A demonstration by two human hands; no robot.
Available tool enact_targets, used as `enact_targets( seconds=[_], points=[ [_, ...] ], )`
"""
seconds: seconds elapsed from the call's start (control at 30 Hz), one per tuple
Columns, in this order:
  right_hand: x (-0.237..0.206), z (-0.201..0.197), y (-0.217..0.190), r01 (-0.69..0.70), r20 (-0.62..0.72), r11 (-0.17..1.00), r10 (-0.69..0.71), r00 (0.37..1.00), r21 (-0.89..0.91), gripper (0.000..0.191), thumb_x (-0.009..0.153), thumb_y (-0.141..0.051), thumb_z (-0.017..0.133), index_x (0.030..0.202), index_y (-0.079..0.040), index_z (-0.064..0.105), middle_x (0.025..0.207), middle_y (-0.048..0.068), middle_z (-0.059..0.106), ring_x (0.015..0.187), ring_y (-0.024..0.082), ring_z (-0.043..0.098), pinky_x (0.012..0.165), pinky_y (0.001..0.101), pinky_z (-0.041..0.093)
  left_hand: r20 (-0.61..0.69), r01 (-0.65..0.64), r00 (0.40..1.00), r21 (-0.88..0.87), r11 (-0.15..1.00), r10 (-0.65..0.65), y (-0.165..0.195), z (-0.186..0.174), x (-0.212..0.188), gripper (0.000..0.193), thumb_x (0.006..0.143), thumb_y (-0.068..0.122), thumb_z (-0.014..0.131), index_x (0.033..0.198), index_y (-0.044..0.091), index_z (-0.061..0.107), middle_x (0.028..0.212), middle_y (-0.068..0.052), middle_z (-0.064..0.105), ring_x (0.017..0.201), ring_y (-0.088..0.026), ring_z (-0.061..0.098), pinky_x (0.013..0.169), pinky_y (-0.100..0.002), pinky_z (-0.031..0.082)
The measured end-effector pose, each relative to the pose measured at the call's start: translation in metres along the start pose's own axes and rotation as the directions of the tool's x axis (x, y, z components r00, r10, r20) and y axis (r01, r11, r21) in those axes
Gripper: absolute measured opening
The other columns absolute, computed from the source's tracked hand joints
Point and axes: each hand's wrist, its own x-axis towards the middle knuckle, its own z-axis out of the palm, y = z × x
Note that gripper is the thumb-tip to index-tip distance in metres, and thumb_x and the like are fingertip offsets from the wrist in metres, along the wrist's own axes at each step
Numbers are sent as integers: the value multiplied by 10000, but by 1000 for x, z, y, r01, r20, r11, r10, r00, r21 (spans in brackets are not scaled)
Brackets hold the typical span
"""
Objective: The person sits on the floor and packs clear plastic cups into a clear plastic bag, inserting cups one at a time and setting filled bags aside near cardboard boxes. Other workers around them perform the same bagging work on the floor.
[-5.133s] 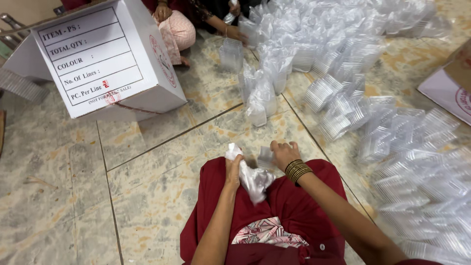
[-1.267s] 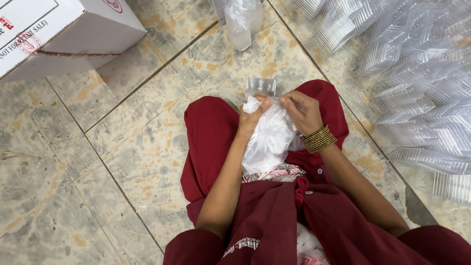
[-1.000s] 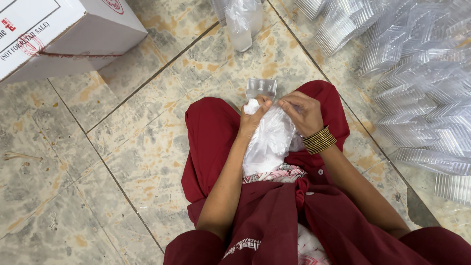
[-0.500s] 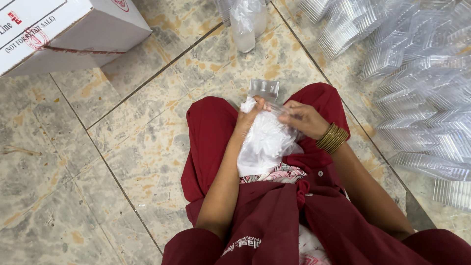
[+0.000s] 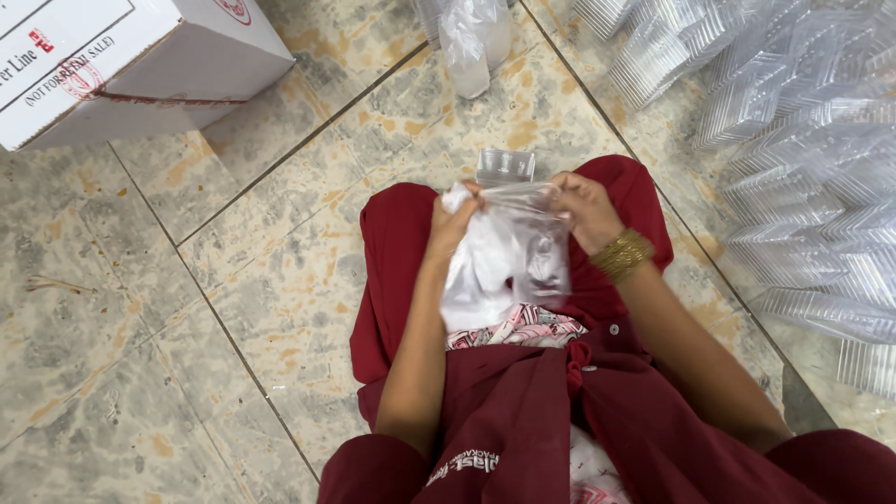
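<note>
Fingers of both hands are pinched on the top edge of a clear plastic bag (image 5: pixel 523 245), my left hand (image 5: pixel 455 219) closed on the near corner together with a bunch of white crumpled plastic (image 5: pixel 481 271), my right hand (image 5: pixel 583 207) closed on the far corner, so the mouth is stretched flat between them. That bag hangs over my lap, above the red cloth (image 5: pixel 401 252) of my dress, and a small clear item shows through it. It looks nearly weightless, limp and slick, likely to slip or cling to itself, so I judge the rim corners the best place to grip. Just beyond it a small clear container (image 5: pixel 505 166) sits on the tiled floor (image 5: pixel 187 308). Stacks of clear plastic trays (image 5: pixel 793 140) lie to my right, and a white carton (image 5: pixel 121 65) stands well apart at my left.
</note>
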Motion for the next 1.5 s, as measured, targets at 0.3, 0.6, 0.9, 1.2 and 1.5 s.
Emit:
enact_targets(
  seconds=[0.3,0.6,0.9,1.2,1.5],
  points=[
    [38,28,30,354,-96,512,-661,745,-783,326,935,108,601,1196,-34,736,1056,96,565,805,166,607,695,262,524,-308,-8,920,604,797,242,45,31,44,75,906,102,692,972,69,707,817,-54,710,732,-127,633,720,-307,515],
    [76,-16,35,205,-112,597,-450,886,-775,153,912,95,583,1017,50,685,1014,123,648,803,188,708,720,288,576,-176,75,984,249,966,-31,23,7,94,100,856,117,694,901,29,708,847,-56,705,774,-135,627,725,-282,496],
    [86,-9,38,110,-107,490,-394,913,-865,202,869,130,640,1056,58,608,1094,178,646,865,271,753,690,342,644,-322,378,915,470,797,-244,19,0,89,207,748,187,700,898,51,744,815,-69,743,745,-193,694,723,-326,533],
    [93,-33,43,198,-109,896,-260,959,-397,507,946,61,665,1395,-62,464,1109,84,613,984,149,681,854,310,621,-245,449,886,240,861,-394,13,-12,70,148,814,106,696,898,-10,730,784,-120,727,638,-215,680,589,-350,539],
    [92,-24,39,23,-174,657,-233,957,-754,529,854,88,651,1334,-81,503,916,87,710,834,168,697,758,330,590,-326,505,856,360,785,-401,16,-5,64,160,794,55,675,885,-57,745,784,-152,743,656,-233,710,602,-360,562]
  ],
)
